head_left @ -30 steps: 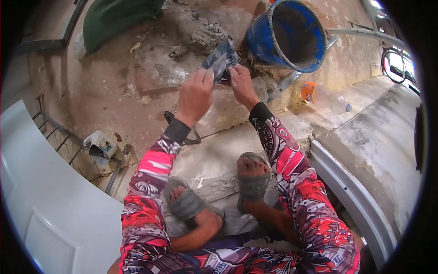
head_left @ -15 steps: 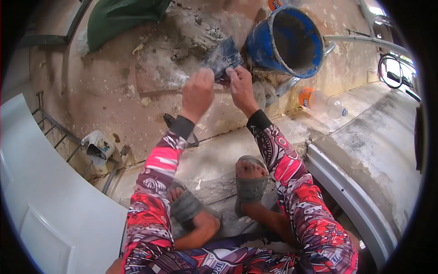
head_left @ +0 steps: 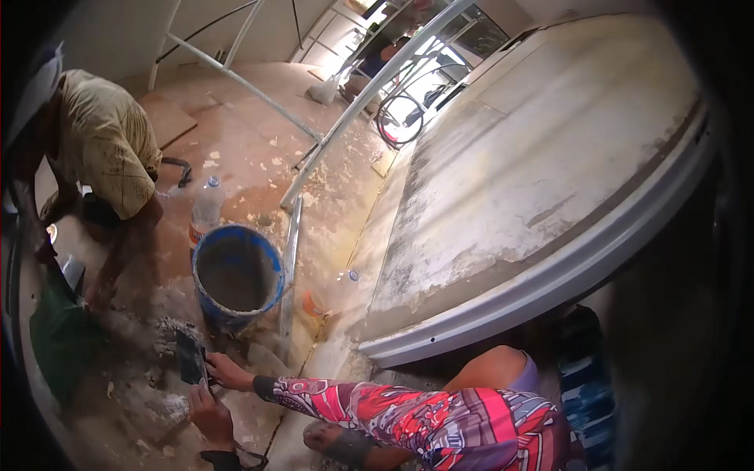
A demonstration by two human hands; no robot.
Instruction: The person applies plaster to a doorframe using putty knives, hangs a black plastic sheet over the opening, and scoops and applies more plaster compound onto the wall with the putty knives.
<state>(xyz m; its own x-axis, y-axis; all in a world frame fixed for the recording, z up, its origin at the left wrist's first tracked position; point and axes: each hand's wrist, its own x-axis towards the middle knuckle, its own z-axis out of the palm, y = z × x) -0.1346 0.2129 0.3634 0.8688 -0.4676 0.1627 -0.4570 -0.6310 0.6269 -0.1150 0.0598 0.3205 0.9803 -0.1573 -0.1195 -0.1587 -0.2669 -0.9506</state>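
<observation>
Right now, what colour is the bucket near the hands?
The bucket is blue, grey inside; best in the head view.

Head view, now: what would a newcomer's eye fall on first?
Probably the bright patterned sleeve across the lower middle, leading to the right hand, which meets the left hand at a dark flat blade, lower left. Next, the blue bucket, grey inside, above them. Then the co-worker in a tan shirt, bending at the upper left.

Beyond the right grip (head_left: 229, 372) stands the bucket (head_left: 222, 318), one upright bottle (head_left: 207, 208) behind it, another bottle (head_left: 323, 298) to the right, while the sack (head_left: 63, 341) lies left, before a co-worker (head_left: 110, 145).
</observation>
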